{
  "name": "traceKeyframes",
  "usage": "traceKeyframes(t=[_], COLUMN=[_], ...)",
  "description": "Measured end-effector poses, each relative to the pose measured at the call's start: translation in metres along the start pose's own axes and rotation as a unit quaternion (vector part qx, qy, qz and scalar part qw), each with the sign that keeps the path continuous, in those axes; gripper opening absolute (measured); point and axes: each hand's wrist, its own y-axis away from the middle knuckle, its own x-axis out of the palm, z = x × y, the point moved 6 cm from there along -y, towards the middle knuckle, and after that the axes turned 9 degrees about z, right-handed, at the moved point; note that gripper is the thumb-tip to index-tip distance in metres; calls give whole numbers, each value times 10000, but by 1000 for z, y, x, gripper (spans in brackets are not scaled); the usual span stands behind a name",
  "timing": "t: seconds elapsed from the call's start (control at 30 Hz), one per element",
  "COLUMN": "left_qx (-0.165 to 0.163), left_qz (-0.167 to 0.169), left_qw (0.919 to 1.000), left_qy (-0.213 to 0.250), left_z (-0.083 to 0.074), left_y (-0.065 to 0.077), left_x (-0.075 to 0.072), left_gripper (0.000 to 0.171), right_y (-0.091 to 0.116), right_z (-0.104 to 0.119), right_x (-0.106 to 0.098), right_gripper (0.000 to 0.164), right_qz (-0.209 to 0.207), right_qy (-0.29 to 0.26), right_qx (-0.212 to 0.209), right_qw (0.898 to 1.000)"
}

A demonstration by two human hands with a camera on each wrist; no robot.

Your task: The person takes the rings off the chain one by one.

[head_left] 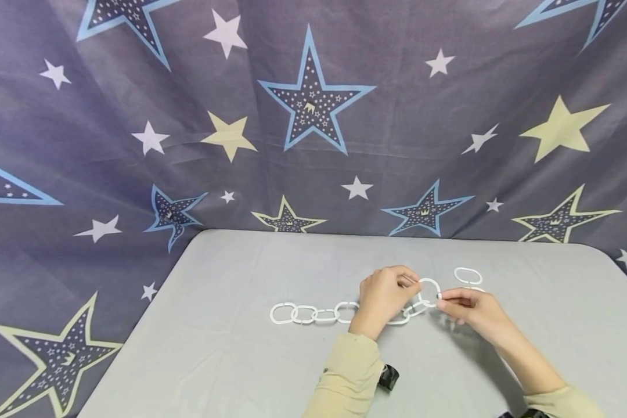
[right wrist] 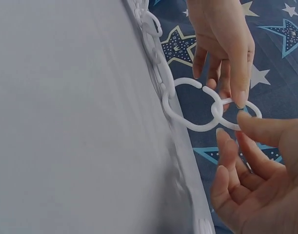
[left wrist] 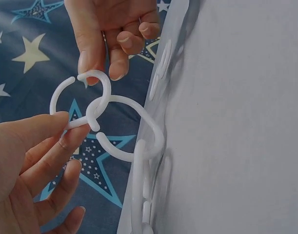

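Observation:
A white plastic chain (head_left: 294, 313) of open oval links runs across the table, its right end raised. My left hand (head_left: 389, 295) reaches over the chain and pinches the end link (head_left: 431, 280) between thumb and fingers. From the right, my right hand (head_left: 478, 313) has thumb and fingertips on the same link, close to its gap. The left wrist view shows this link (left wrist: 53, 97) hooked through the neighbouring link (left wrist: 156, 129), which also has a small gap. Part of the chain is hidden behind my left hand.
A loose white link (head_left: 468, 269) lies on the grey table (head_left: 214, 348) beyond my right hand, with another partly hidden just in front of it. A dark star-patterned cloth (head_left: 324, 162) hangs along the table's back edge. A black band (head_left: 389, 377) sits by the left sleeve.

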Motion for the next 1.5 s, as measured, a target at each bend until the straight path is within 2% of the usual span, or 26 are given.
traceKeyframes(t=[0.23,0.4,0.57,0.83,1.0,1.23,1.5], left_qx=[-43,-44,100,387,397,336,315], left_qz=[92,207,275,471,625,714,947], left_qw=[9999,9997,9995,9979,9958,9957,9943], left_qy=[39,89,91,-237,-542,-480,-381], left_z=[0,3,4,4,8,15,18], left_y=[0,1,5,14,20,22,22], left_x=[4,5,0,-4,-7,-10,-8], left_gripper=[6,10,13,13,15,18,21], right_y=[-1,-1,-2,-1,-1,-2,0], right_z=[-3,-4,-6,-5,-5,-4,1], right_x=[-2,-2,1,0,1,3,2], right_gripper=[32,32,32,31,31,28,29], right_qz=[-255,-274,-218,-203,-148,-121,-235], right_qy=[73,2,-114,-128,-191,-347,120], right_qx=[194,219,206,133,110,86,53], right_qw=[9995,9994,9995,9996,9996,9993,9996])
